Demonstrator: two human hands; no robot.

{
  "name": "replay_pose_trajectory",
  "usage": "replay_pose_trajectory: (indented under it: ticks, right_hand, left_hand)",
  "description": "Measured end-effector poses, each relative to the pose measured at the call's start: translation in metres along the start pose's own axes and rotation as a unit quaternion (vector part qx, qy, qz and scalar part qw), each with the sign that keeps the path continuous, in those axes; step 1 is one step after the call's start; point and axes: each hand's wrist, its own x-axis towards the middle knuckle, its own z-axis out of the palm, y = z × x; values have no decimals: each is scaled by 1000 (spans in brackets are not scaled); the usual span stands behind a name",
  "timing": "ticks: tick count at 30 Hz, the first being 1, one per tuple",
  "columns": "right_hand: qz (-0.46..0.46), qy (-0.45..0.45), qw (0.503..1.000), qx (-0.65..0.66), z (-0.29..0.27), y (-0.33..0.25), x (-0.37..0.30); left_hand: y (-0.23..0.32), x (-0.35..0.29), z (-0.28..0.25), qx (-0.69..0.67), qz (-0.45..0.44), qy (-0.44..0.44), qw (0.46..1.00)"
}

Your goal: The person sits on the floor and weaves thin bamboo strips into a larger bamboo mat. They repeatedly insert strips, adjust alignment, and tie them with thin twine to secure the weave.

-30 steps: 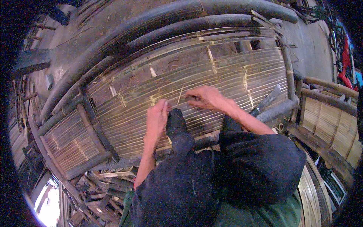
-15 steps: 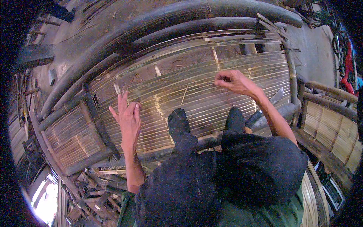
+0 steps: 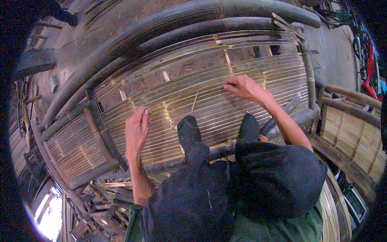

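Both hands (image 3: pixel 137 129) (image 3: pixel 244 88) press the slat panel (image 3: pixel 250 109), edges well apart.

Our left hand (image 3: pixel 137 130) has closed from splayed fingers and moved right along the bamboo slat panel (image 3: pixel 209 101). Our right hand (image 3: pixel 243 88) dropped slightly.

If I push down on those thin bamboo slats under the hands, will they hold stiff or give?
The slats look thin and long, so they probably flex between the crosspieces. The thick poles framing them seem rigid and heavy. Where the right hand touches, gaps show between slats, so single strips may shift sideways.
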Motion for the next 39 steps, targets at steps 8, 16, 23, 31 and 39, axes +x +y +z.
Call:
replay_pose_trajectory:
  ticks: [8, 16, 23, 31, 39]
  right_hand:
    - [-99, 135, 985, -33, 54, -10, 52]
    - [-28, 89, 992, -82, 77, -34, 56]
    - [-77, 104, 973, -189, 101, -21, 52]
    - [-43, 148, 982, -105, 102, -19, 47]
    - [47, -31, 982, 179, 21, -33, 18]
  left_hand:
    - [0, 3, 4, 38, 117, 61, 991]
    - [7, 3, 2, 29, 90, 35, 995]
    - [9, 3, 5, 24, 89, 27, 995]
    - [7, 3, 4, 55, 66, 20, 996]
    - [8, -7, -7, 28, 66, 46, 996]
